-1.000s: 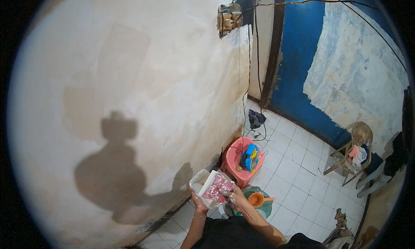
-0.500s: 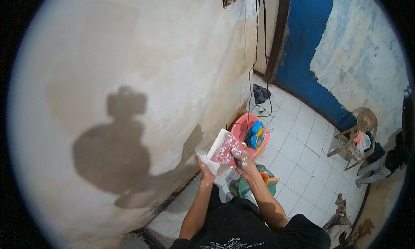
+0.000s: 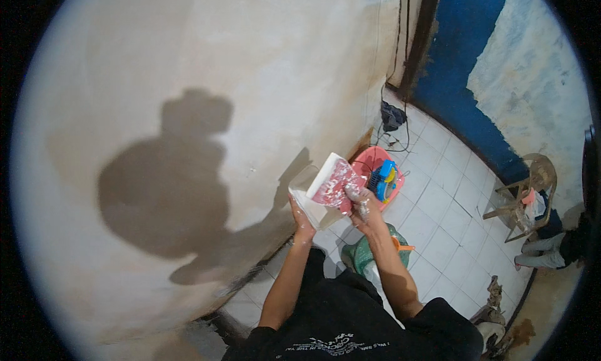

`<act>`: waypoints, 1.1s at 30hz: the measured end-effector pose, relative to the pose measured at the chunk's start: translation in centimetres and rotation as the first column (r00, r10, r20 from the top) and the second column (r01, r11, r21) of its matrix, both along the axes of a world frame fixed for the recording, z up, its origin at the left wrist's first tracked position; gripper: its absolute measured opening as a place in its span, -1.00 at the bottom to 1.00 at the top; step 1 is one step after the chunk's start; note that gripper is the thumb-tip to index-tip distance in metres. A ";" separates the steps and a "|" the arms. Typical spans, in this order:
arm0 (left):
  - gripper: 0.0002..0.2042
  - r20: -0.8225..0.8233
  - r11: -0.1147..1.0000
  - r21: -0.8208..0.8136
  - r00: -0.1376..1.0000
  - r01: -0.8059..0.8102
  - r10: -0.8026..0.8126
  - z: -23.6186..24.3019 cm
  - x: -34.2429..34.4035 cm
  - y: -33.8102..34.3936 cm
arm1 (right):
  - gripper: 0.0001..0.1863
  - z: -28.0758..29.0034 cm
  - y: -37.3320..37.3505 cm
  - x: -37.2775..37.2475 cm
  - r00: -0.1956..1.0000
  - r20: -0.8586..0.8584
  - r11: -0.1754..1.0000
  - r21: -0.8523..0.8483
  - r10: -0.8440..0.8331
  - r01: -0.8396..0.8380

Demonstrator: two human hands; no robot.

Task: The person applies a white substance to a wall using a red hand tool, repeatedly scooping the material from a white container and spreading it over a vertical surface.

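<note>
White floor tiles (image 3: 438, 204) meet plastered wall (image 3: 219, 79); both hands' (image 3: 300, 218) grip closed on red-smeared board (image 3: 328, 184)

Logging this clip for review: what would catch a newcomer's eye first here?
At centre, the left hand holds a pale flat board while the right hand presses a red-and-white smeared trowel against it. To the left, the person's dark shadow falls on the plastered wall. A pink basin sits on the white tiled floor behind.
</note>
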State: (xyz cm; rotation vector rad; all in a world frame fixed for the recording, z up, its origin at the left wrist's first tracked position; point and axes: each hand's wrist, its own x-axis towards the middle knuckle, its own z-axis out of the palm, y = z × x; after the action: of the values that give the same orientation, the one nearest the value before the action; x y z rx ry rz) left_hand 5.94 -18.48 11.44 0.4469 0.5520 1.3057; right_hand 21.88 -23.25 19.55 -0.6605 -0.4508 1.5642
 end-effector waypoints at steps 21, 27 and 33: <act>-0.36 0.030 0.965 -0.251 0.997 0.073 -0.068 -7.3 -3.6 -1.7 | -0.89 1.7 25.2 -5.4 -0.005 0.604 0.573 0.759 -0.797 0.309; -0.36 0.082 0.955 -0.272 0.991 0.120 -0.102 -7.3 -4.5 -1.1 | -0.93 3.7 20.3 -4.3 0.391 0.699 0.796 0.471 -0.599 0.379; -0.36 -0.114 0.964 -0.265 0.993 -0.008 -0.023 -7.3 -5.5 -2.6 | -0.92 7.0 30.2 4.2 -0.034 0.649 0.529 0.649 -0.760 0.546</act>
State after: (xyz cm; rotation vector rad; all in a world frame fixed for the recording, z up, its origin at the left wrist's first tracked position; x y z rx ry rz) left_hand 0.42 -21.04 4.10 0.3034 0.8111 1.1825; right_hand 26.09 6.94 26.51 -1.3423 -0.9205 -0.0166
